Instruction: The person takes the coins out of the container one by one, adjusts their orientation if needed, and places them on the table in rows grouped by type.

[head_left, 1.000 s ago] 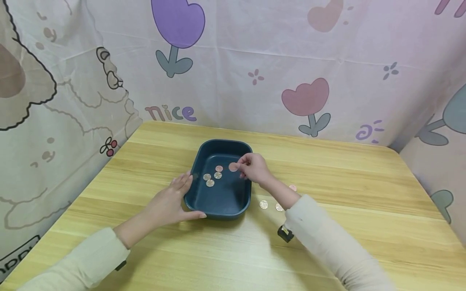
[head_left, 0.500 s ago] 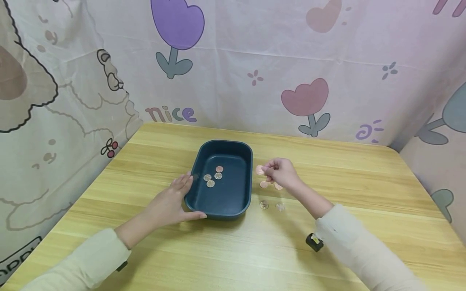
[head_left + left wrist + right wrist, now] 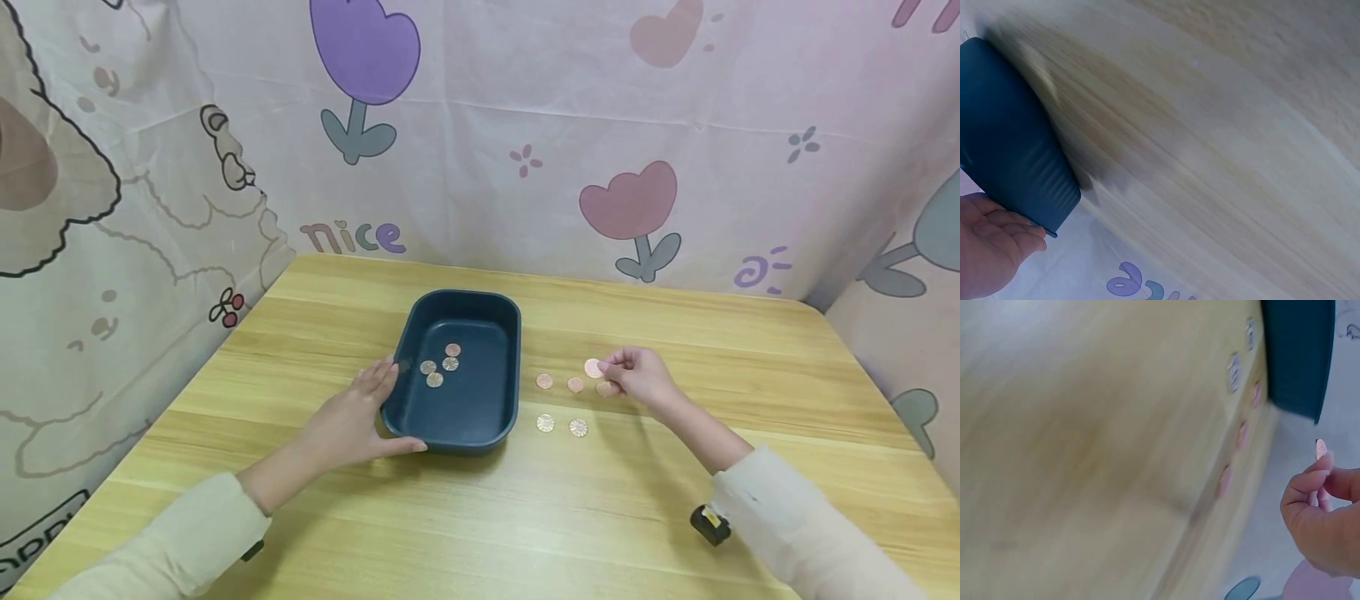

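A dark blue rectangular tray [image 3: 465, 425] stands on the table. My left hand [image 3: 348, 421] rests against its left side, fingers at the rim and thumb along the near corner; in the left wrist view its fingertips touch the tray's rim. My right hand [image 3: 641, 379] is right of the tray and pinches a copper-coloured coin [image 3: 593, 367] between thumb and fingertips. In the right wrist view that coin [image 3: 1320, 449] sticks out beyond the fingertips. Below the hand, another copper coin [image 3: 604, 389] is partly covered by the fingers. Several coins [image 3: 450, 364] lie inside the tray, left of its middle.
Right of the tray, two more copper coins [image 3: 575, 384] lie in a row with the partly covered one. Nearer the front are two paler coins [image 3: 577, 427]. A printed cloth [image 3: 480, 167] hangs behind the wooden table [image 3: 480, 533].
My right hand has moved right with the pinched coin, from over the tray to above the coins on the table. My left hand has stayed at the tray.
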{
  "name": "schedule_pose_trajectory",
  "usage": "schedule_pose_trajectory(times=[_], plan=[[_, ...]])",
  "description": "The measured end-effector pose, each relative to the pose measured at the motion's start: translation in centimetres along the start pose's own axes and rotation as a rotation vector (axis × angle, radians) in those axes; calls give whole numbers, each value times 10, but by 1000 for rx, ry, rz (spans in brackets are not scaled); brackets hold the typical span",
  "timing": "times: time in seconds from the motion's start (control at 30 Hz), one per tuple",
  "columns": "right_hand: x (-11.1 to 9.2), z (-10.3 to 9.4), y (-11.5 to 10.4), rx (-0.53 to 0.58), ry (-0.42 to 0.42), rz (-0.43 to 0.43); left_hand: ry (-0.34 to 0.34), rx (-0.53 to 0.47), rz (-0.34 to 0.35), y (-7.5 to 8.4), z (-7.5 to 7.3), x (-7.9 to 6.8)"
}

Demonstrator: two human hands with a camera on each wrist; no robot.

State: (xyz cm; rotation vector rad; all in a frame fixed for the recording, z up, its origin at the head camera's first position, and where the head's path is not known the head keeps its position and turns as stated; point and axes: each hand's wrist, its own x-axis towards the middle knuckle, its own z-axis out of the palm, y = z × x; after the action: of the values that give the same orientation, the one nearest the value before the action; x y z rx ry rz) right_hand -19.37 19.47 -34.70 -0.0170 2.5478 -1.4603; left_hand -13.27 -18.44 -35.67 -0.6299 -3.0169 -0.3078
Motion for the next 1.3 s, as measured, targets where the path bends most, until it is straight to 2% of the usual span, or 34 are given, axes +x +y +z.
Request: schedule_pose_trajectory(times=[0.27, 0.43, 0.63, 0.9, 1.1, 1.3], plan=[[-6, -29, 35, -75, -34, 101, 13, 15, 1, -1, 4, 1], [-3, -34, 50, -67, -49, 167, 14, 17, 1, -1, 4, 2], [1, -35, 56, -75, -30, 228, 5, 11, -3, 0, 3, 1], [4, -30, 54, -117, -7, 245, -4, -4, -5, 0, 3, 1], [3, -27, 47, -150, 41, 208, -9, -10, -11, 0, 4, 1], [2, -16, 24, -169, 109, 35, -13, -15, -18, -1, 3, 1]])
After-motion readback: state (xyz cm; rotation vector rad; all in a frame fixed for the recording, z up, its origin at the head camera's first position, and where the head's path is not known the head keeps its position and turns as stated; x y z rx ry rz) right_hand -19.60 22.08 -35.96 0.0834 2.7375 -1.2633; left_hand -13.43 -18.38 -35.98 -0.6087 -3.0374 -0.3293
